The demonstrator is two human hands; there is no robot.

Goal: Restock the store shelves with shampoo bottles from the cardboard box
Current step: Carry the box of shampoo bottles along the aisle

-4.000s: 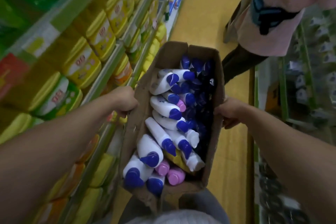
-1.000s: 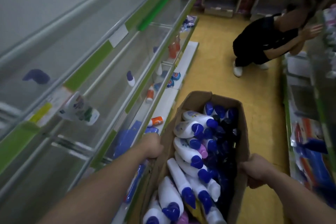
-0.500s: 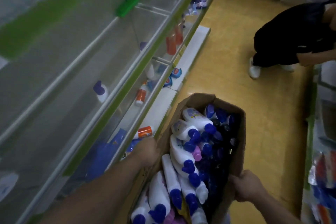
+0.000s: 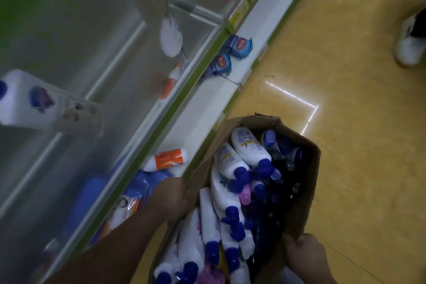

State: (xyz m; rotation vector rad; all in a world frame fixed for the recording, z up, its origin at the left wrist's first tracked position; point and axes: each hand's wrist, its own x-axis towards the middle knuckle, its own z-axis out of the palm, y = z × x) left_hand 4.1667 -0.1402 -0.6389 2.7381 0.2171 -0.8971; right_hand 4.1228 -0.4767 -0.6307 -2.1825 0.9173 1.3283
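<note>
Between both hands, the cardboard box (image 4: pixel 309 182) is packed with shampoo bottles (image 4: pixel 250 150). The left hand (image 4: pixel 170 196) and right hand (image 4: pixel 304 251) each grip a side wall. Beyond the left hand, the shelves (image 4: pixel 207 110) are nearly bare; restocking seems not yet begun.

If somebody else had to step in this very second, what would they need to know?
Left hand grips the cardboard box by its left wall; right hand grips its right wall.
The box is beside the low shelf, full of shampoo bottles, mostly white with blue caps.
Done: box is at the shelves.
Left: shelving the bottles; neither hand holds one.
</note>
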